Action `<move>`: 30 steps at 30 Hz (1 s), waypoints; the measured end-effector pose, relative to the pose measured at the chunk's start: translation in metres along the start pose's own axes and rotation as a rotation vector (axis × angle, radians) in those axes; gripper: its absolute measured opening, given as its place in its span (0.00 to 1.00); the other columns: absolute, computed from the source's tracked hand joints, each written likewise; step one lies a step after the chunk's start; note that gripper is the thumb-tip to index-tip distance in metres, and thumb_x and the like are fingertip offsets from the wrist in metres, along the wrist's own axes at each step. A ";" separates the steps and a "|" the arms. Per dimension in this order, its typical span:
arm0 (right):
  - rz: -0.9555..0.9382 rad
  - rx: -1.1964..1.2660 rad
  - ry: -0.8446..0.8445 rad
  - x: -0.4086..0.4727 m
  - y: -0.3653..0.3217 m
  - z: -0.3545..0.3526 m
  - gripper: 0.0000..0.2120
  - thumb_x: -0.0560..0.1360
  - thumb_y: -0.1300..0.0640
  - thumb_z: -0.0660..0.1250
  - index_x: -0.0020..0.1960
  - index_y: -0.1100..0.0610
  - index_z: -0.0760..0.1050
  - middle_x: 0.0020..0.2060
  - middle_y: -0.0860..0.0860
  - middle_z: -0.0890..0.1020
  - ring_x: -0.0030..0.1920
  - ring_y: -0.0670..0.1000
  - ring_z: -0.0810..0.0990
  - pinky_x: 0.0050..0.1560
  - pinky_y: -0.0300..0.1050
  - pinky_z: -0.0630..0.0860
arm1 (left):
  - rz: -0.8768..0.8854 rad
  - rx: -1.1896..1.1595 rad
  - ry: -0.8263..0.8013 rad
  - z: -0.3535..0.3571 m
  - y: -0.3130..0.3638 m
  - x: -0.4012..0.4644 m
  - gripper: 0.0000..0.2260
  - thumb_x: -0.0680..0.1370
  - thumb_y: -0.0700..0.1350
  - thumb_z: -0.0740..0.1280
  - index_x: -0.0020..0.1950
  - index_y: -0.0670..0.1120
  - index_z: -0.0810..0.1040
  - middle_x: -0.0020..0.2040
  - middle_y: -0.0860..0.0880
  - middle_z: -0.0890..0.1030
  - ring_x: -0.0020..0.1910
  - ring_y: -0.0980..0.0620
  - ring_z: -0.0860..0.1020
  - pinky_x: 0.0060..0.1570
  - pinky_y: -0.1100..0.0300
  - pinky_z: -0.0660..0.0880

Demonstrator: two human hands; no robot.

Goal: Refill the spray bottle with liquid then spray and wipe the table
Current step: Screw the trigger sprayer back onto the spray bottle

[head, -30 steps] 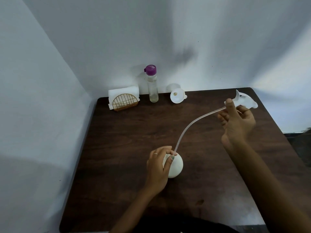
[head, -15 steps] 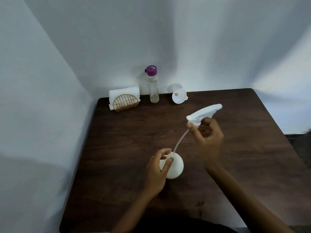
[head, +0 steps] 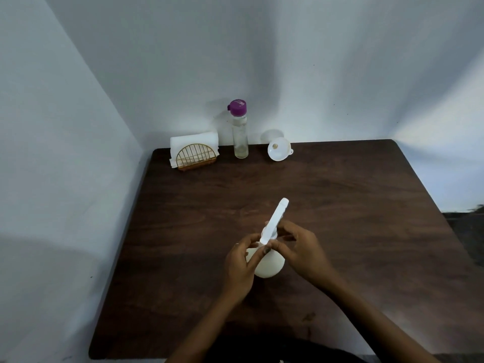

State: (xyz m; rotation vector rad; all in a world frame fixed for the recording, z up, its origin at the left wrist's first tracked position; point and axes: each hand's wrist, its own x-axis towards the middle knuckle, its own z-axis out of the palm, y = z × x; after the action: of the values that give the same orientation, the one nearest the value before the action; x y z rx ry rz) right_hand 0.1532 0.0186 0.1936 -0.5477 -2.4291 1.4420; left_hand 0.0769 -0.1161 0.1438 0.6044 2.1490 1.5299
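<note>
From my remote feed off the head camera, a person works at a dark wooden table [head: 340, 205] set into a corner of white walls [head: 314, 61]. A round white spray bottle [head: 269, 265] stands on the table near its middle, slightly toward the near edge. The left hand [head: 242, 265] grips the bottle from its left side, fingers curled round the neck and upper body. The right hand [head: 301, 248] grasps the base of the white trigger sprayer head [head: 275, 221], which sits at the bottle's mouth with its long top pointing up and away toward the back of the table; I cannot tell whether it is screwed on or only resting there. Along the far edge, against the wall, stand three things well apart from the hands: a gold wire napkin holder [head: 196, 157] filled with white paper napkins [head: 193, 141] at the left, a tall clear bottle [head: 240, 134] with a purple cap [head: 237, 106] beside it, and a white funnel [head: 279, 152] lying tilted on its side to the right.
</note>
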 end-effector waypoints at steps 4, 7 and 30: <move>0.018 0.010 -0.033 0.000 0.003 0.001 0.10 0.72 0.57 0.72 0.53 0.54 0.80 0.47 0.42 0.83 0.49 0.41 0.80 0.52 0.43 0.77 | 0.009 0.039 -0.017 -0.001 -0.005 0.000 0.19 0.71 0.65 0.62 0.56 0.58 0.79 0.51 0.54 0.83 0.51 0.56 0.79 0.48 0.59 0.77; 0.028 0.019 -0.067 0.000 0.006 0.001 0.08 0.72 0.58 0.72 0.51 0.54 0.80 0.46 0.41 0.83 0.50 0.41 0.80 0.53 0.46 0.77 | 0.043 0.107 -0.040 -0.005 -0.007 0.001 0.18 0.71 0.66 0.60 0.56 0.62 0.77 0.48 0.54 0.82 0.48 0.57 0.78 0.46 0.61 0.75; 0.095 0.085 0.114 -0.008 0.012 0.025 0.12 0.67 0.56 0.76 0.46 0.56 0.75 0.41 0.45 0.82 0.46 0.40 0.81 0.46 0.33 0.77 | 0.078 0.376 -0.081 -0.010 -0.011 0.003 0.17 0.76 0.55 0.66 0.63 0.50 0.78 0.51 0.58 0.76 0.50 0.60 0.73 0.42 0.74 0.65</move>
State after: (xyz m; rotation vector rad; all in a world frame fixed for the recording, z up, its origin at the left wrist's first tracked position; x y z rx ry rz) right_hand 0.1524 0.0012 0.1710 -0.7147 -2.2710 1.4995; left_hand 0.0673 -0.1250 0.1361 0.8660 2.3903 1.1190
